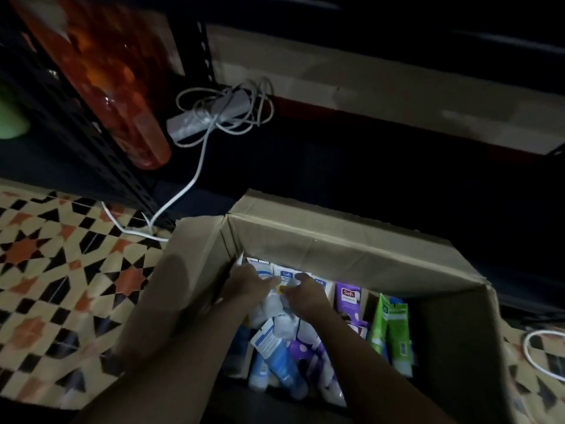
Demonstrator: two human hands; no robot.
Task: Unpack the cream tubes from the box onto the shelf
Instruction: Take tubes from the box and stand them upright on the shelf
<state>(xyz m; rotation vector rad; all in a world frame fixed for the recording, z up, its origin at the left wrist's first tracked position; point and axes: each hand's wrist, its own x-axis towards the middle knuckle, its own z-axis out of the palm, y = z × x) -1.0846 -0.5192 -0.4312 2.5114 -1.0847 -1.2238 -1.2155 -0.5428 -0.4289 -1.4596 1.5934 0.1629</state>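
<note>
White tube (282, 287) pinched between both hands' fingers (272, 281).

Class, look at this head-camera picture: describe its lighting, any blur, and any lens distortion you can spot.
Head view: dim overall, with the far shelf area nearly black; light falls mostly inside the cardboard box and on the patterned floor. The orange bottle is smeared by blur. Both hands, left hand and right hand, look soft. The wide lens tilts the black shelf post.
</note>
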